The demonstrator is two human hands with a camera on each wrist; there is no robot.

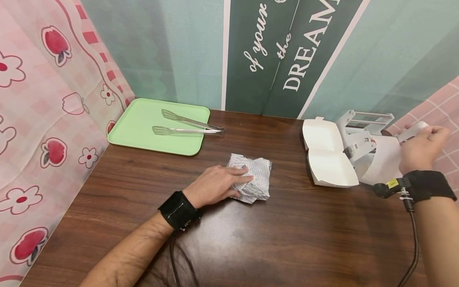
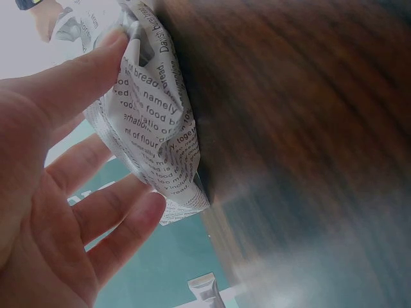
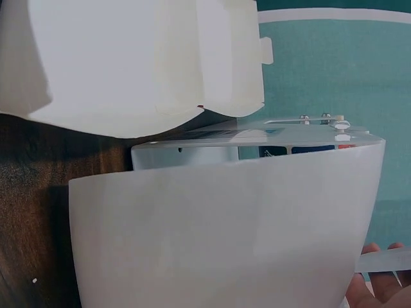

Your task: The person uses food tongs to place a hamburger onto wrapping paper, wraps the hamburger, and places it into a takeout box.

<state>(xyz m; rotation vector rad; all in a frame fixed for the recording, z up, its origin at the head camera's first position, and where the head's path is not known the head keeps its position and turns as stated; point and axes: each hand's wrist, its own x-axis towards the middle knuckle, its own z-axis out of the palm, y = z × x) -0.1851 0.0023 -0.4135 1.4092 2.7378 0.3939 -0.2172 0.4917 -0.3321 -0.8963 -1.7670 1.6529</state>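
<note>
A packet wrapped in printed newspaper-style paper [image 1: 255,179] lies on the table in the head view. My left hand [image 1: 218,183] rests on its left part, fingers extended over the crumpled paper; in the left wrist view the thumb [image 2: 83,77] touches the wrapping. What is inside the paper is hidden. At the right, my right hand [image 1: 421,147] grips a white bar-like handle [image 1: 412,131] beside a white dispenser frame [image 1: 360,145]. A wide white sheet [image 3: 225,231] curves down in front of that frame, partly covering it. In the right wrist view, several fingers curl around the handle.
An unfolded white carton box [image 1: 331,167] stands open just left of the dispenser. Metal tongs [image 1: 193,130] lie across a green tray [image 1: 138,137] at the back left. Printed curtains border the brown table [image 1: 287,235]. Cables run from both wrist straps.
</note>
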